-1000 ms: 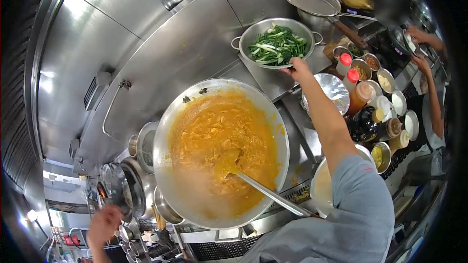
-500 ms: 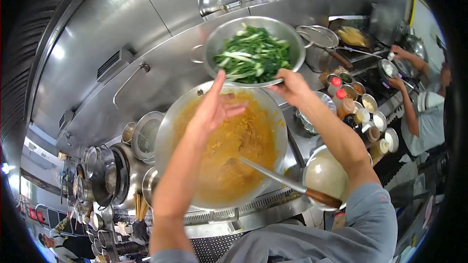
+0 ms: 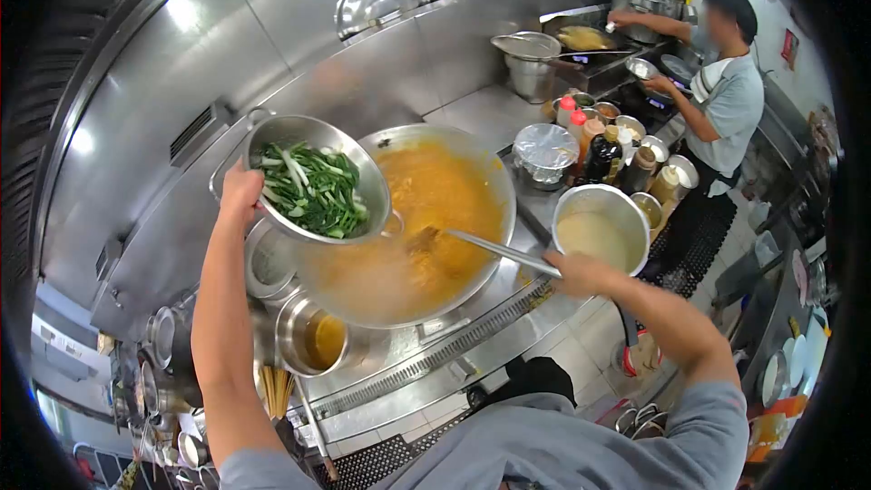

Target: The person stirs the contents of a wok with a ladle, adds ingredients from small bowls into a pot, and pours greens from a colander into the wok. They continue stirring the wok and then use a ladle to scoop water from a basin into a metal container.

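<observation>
A steel bowl (image 3: 370, 171) of cut leafy greens (image 3: 313, 189) is tilted over the left edge of a large wok (image 3: 510, 191). My left hand (image 3: 242, 191) is closed on the bowl's left rim. Orange-yellow sauce (image 3: 445, 181) fills the wok, and steam blurs its lower left part. My right hand (image 3: 579, 274) is closed round the handle end of a long metal ladle (image 3: 508, 252). The ladle's head is partly sunk in the sauce. The greens are all inside the bowl.
A pot of pale liquid (image 3: 601, 231) stands right of the wok, a foil-covered pot (image 3: 544, 152) and sauce bottles (image 3: 603, 152) behind it. At lower left is a pot with yellow liquid (image 3: 313, 336). A co-worker (image 3: 730, 95) works at the far-right stove.
The bowl of greens has moved from behind the wok to its left, now in my left hand alone. My right hand has left the bowl and taken hold of the ladle. The view has shifted.
</observation>
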